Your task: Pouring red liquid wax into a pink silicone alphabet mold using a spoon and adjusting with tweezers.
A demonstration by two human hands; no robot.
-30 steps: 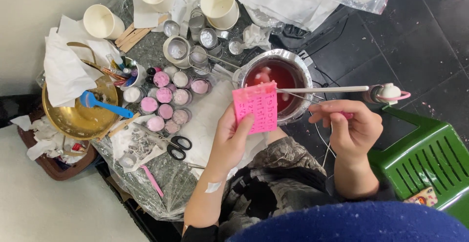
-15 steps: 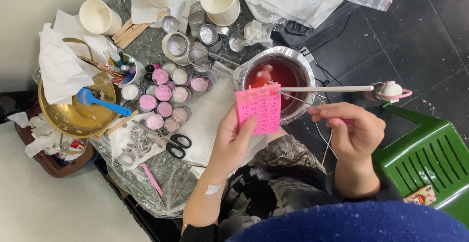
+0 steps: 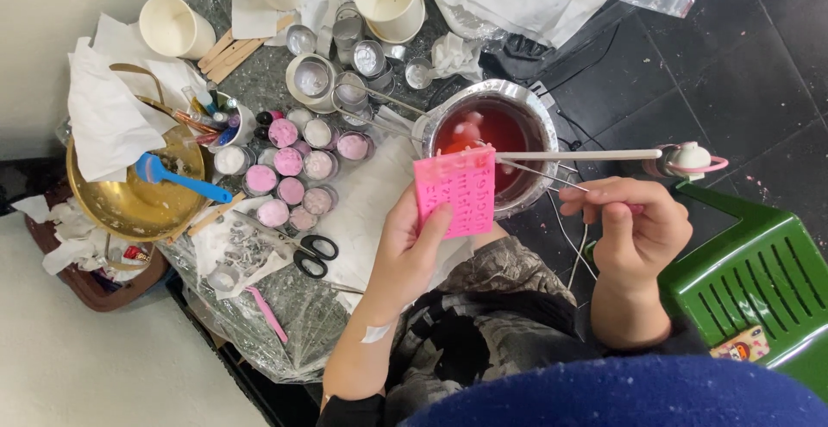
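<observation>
pink mould (image 3: 454,192), red wax (image 3: 487,134), green chair (image 3: 750,285)

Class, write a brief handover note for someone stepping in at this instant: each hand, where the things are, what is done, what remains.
Left hand: holds the pink silicone mould upright over the metal pot's near edge.
Right hand: pinches a thin metal pick, tip at the mould.
Pot holds red liquid.
Done: small tins hold pink and white fill.
Left: the empty tins.

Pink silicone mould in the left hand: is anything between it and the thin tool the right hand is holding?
Nothing visible. The pink rectangular silicone mould sits in the left hand, above the metal pot of red liquid. The thin metal pick in the right hand reaches its right edge through open space; a white stick lies across the pot just above.
</observation>
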